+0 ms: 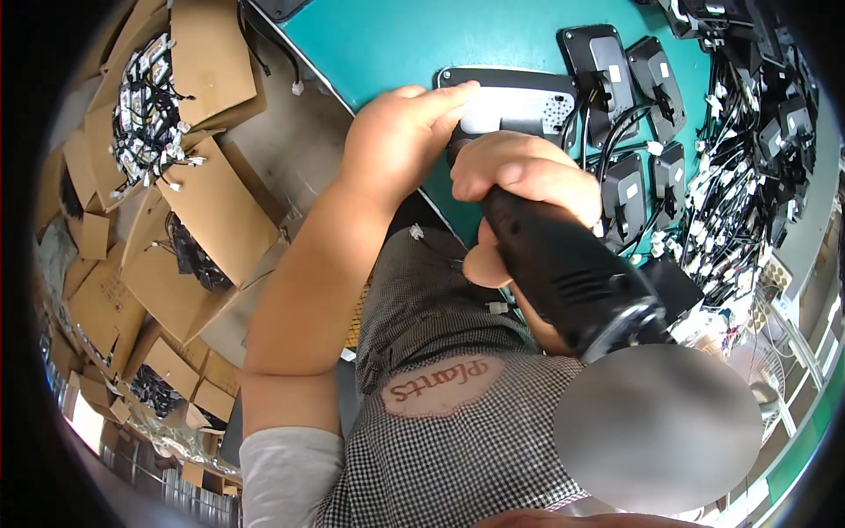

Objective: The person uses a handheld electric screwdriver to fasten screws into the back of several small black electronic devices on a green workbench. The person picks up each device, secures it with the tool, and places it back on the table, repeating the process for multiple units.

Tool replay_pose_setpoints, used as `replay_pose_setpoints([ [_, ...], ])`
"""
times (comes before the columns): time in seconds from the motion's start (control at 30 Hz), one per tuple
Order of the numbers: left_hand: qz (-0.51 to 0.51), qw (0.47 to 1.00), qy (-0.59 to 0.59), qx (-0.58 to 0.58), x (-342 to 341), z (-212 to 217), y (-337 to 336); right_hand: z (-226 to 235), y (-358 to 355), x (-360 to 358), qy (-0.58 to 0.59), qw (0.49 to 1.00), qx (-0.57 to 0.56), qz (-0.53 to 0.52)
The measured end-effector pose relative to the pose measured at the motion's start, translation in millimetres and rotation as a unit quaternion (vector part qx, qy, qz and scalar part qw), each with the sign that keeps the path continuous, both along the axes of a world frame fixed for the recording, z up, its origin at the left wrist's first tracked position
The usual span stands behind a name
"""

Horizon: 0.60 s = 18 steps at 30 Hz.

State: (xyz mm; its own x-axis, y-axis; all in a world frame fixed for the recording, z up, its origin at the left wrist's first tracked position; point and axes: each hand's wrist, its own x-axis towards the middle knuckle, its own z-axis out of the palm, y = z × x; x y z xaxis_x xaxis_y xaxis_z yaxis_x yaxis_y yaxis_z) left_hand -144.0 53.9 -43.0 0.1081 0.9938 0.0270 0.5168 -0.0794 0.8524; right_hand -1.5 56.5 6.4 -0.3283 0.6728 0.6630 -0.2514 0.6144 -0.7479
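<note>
My right hand (519, 180) grips a black electric screwdriver (572, 273), its tip pointing down at a flat grey-and-black device (515, 101) lying on the teal table (396, 44). My left hand (400, 132) rests on the near left edge of that device, fingers stretched over its top. The screwdriver's tip is hidden behind my hands.
Several black devices with cables (629, 88) lie on the table to the right, beside a heap of black-and-white cable ends (748, 158). Open cardboard boxes (211, 211) with cables stand on the floor at left. A blurred patch covers the lower right.
</note>
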Motion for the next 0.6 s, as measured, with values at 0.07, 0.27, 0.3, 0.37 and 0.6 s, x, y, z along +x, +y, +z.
replay_pose_setpoints([
  [0.07, 0.009, 0.997, -0.060, -0.053, 0, -5, -1, -4, 0, -2, 0.000, 1.000, -0.001, 0.011],
  [0.27, -0.019, 0.992, 0.119, -0.040, 10, 24, 3, 26, -12, 14, 0.128, 0.936, -0.250, -0.212],
  [0.3, -0.002, 0.994, 0.103, -0.028, 11, 25, 3, 25, -8, 29, 0.228, 0.939, -0.205, -0.158],
  [0.37, 0.030, 0.997, 0.071, -0.008, 13, 18, -1, 63, -12, 54, 0.272, 0.923, -0.231, -0.145],
  [0.6, 0.135, 0.936, -0.216, -0.243, 38, 64, -9, 156, -64, 166, 0.241, 0.926, -0.160, -0.243],
])
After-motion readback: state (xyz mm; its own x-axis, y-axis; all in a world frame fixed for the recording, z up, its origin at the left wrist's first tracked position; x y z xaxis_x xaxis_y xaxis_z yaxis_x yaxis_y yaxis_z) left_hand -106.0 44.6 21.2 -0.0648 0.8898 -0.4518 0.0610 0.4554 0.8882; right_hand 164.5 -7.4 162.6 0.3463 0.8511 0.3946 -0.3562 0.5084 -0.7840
